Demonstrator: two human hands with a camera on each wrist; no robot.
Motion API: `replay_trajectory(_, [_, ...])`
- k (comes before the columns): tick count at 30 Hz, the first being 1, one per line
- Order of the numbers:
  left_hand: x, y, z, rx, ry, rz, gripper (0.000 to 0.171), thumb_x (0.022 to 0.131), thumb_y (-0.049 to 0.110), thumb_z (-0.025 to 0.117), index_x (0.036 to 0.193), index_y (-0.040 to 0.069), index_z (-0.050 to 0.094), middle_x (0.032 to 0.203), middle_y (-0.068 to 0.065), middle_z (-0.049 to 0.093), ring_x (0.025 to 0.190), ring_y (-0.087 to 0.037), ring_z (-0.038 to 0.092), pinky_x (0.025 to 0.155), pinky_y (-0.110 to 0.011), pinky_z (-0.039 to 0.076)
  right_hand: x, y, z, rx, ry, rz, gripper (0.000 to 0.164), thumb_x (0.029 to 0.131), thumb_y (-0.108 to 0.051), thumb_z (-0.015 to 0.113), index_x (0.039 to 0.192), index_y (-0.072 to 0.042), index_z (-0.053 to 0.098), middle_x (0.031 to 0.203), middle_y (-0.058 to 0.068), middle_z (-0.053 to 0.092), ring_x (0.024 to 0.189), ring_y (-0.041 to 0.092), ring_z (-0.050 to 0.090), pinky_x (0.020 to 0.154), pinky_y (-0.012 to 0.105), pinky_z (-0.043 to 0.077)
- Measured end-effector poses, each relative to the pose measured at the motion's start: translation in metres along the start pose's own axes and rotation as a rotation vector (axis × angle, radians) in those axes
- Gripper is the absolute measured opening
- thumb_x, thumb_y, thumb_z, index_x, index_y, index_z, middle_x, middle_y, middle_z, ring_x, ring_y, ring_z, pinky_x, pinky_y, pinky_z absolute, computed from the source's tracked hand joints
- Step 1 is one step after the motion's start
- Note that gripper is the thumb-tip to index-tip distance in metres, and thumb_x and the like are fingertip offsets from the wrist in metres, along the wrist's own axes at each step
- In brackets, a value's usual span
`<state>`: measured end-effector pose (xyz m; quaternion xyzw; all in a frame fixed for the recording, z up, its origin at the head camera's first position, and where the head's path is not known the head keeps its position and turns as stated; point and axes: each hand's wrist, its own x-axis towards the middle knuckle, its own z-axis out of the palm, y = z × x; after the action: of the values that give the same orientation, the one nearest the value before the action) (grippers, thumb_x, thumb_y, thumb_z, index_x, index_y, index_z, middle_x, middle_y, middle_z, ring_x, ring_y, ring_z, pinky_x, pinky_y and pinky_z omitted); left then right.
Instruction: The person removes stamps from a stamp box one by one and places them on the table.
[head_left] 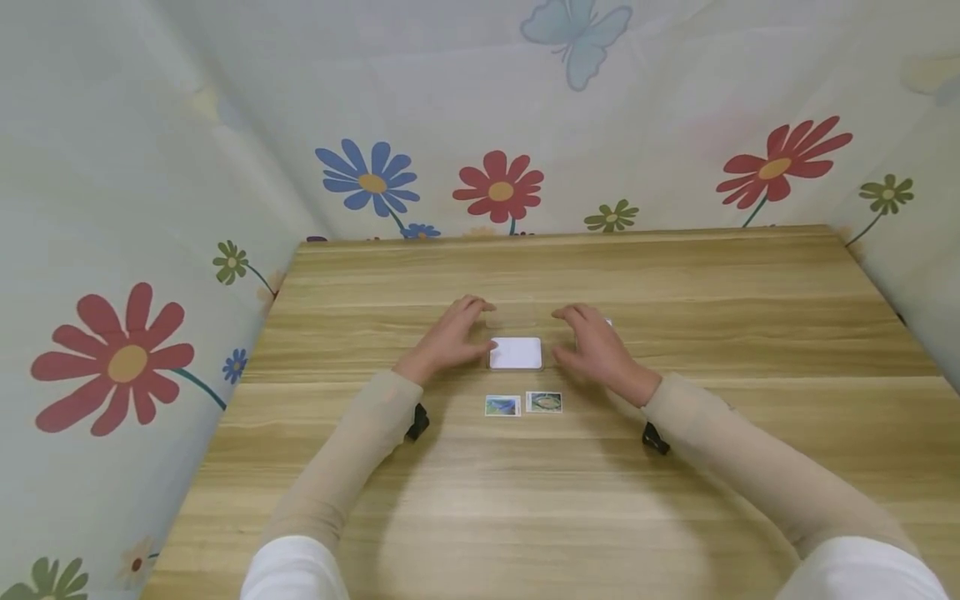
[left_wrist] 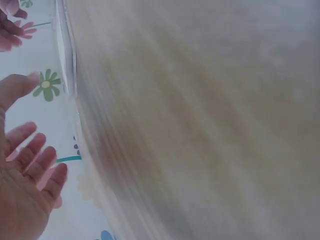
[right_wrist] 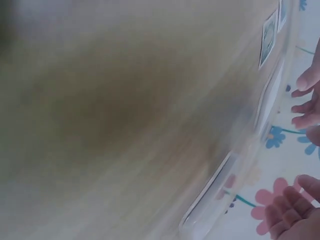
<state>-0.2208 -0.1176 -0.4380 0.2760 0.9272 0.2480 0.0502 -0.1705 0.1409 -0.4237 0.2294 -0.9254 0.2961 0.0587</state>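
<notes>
A flat white rectangular block (head_left: 515,353) with rounded corners and a clear rim lies between the hands in the head view. Just beyond it a faint see-through plastic piece (head_left: 513,312) rests on the wood. My left hand (head_left: 452,333) is at the block's left side, thumb tip overlapping its corner in this view, fingers spread and loosely bent. To the right, my right hand (head_left: 597,346) hovers apart from the block, thumb and fingers parted with nothing between them. Both hands (left_wrist: 25,195) show relaxed fingers in the wrist views. A clear-edged flat case (right_wrist: 207,197) lies near the right hand.
Two small picture cards, one blue-green (head_left: 502,406) and one with a brownish oval (head_left: 544,402), lie side by side nearer the body. A small whitish item (head_left: 608,322) peeks out behind the right hand. Flowered cloth walls surround the wooden table (head_left: 525,500).
</notes>
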Motion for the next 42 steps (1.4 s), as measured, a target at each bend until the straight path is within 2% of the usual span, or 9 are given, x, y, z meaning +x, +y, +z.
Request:
replay_trajectory(7, [0.008,0.002,-0.003,-0.012,-0.013,-0.045,0.071,0.085,0.024,0.071,0.142,0.002,0.034,0.141,-0.015,0.041,0.132,-0.030,0.037,0.111,-0.041,0.030,0.017,0.010,0.001,-0.008,-0.029,-0.016,0.059,0.082,-0.015,0.071,0.131,0.007,0.045,0.129,0.024,0.051,0.119,0.039,0.047,0.102,0.050,0.038])
replay_trajectory(15, [0.010,-0.006,0.006,-0.044,-0.022,-0.051,0.069,0.084,0.022,0.071,0.140,0.000,0.037,0.140,-0.018,0.041,0.133,-0.031,0.035,0.112,-0.041,0.028,0.028,0.018,0.019,-0.027,-0.105,0.030,0.064,0.084,-0.021,0.070,0.135,0.006,0.042,0.135,0.024,0.046,0.127,0.038,0.042,0.107,0.049,0.033])
replay_trajectory(18, [0.011,-0.008,0.008,-0.048,-0.025,-0.057,0.069,0.084,0.022,0.071,0.140,0.001,0.038,0.140,-0.017,0.042,0.133,-0.031,0.036,0.112,-0.042,0.029,0.029,0.020,0.025,-0.032,-0.108,0.026,0.065,0.083,-0.021,0.071,0.135,0.006,0.043,0.135,0.024,0.047,0.126,0.038,0.042,0.107,0.050,0.034])
replay_trajectory(23, [0.017,-0.009,0.006,-0.019,-0.023,-0.063,0.070,0.083,0.024,0.072,0.141,0.002,0.038,0.141,-0.015,0.042,0.132,-0.030,0.037,0.111,-0.041,0.030,0.035,0.020,0.025,-0.066,-0.103,-0.007,0.065,0.082,-0.022,0.071,0.135,0.005,0.043,0.135,0.024,0.047,0.126,0.038,0.043,0.106,0.050,0.035])
replay_trajectory(30, [0.026,-0.008,-0.001,0.037,-0.046,-0.085,0.069,0.083,0.026,0.072,0.140,0.001,0.040,0.139,-0.014,0.044,0.130,-0.030,0.039,0.110,-0.040,0.032,0.049,0.025,0.021,-0.102,-0.153,-0.027,0.068,0.082,-0.026,0.071,0.135,0.006,0.043,0.134,0.025,0.047,0.125,0.038,0.043,0.105,0.050,0.035])
replay_trajectory(38, [0.032,-0.009,-0.002,0.095,-0.103,-0.080,0.070,0.084,0.027,0.071,0.139,0.000,0.039,0.139,-0.015,0.044,0.131,-0.030,0.038,0.111,-0.038,0.031,0.059,0.030,0.020,-0.080,-0.207,-0.044,0.068,0.081,-0.025,0.071,0.134,0.008,0.044,0.132,0.026,0.048,0.123,0.040,0.044,0.105,0.050,0.036])
replay_trajectory(42, [0.035,-0.010,-0.004,0.075,-0.112,-0.094,0.070,0.084,0.027,0.071,0.140,-0.001,0.038,0.140,-0.017,0.043,0.131,-0.031,0.037,0.112,-0.039,0.030,0.064,0.034,0.021,-0.037,-0.223,-0.030,0.070,0.081,-0.024,0.071,0.135,0.009,0.042,0.133,0.027,0.046,0.123,0.040,0.044,0.105,0.049,0.035])
